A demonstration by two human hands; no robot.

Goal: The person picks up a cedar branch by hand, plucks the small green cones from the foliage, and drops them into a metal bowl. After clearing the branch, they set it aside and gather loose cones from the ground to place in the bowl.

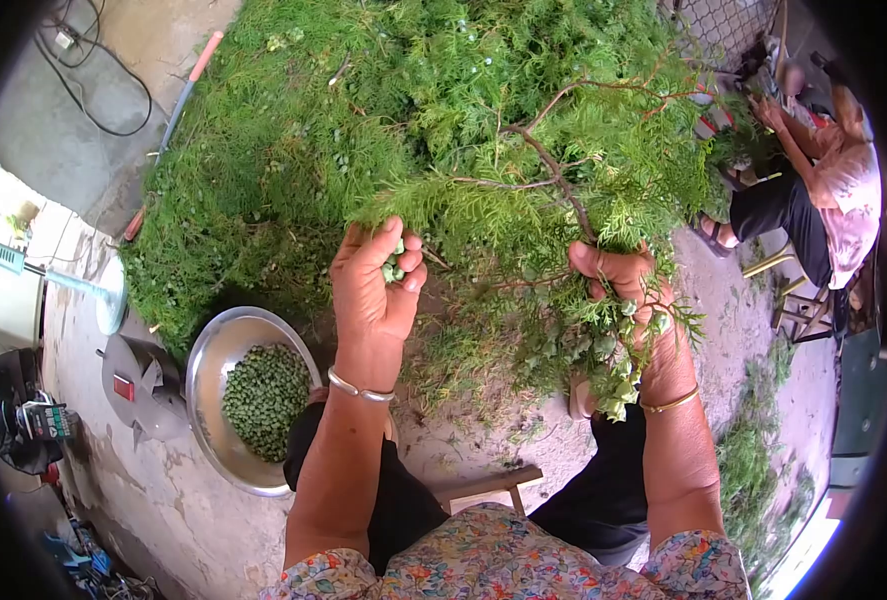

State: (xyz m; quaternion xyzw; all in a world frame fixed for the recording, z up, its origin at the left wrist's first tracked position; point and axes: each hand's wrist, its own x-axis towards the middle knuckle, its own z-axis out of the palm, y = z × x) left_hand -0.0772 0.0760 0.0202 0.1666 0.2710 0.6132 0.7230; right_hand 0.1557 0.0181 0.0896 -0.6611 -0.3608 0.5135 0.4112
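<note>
My right hand [623, 278] is closed round the stem of a leafy conifer branch [543, 160]. Its brown twigs fork upward and to the left, and pale green cones [618, 385] hang in a cluster below that hand. A few small green seed cones [395, 262] sit in the curled fingers of my left hand [373, 285], just under the branch's left tip. Left of that forearm, a steel basin [203, 400] holds many loose green cones [268, 400].
A big heap of cut conifer branches [263, 130] lies ahead. At far right another person [833, 180] sits on a stool. On the left are a pale blue fan [108, 290], a long-handled tool [188, 90] and a black cable [93, 110]. Loose sprigs litter the floor [463, 440].
</note>
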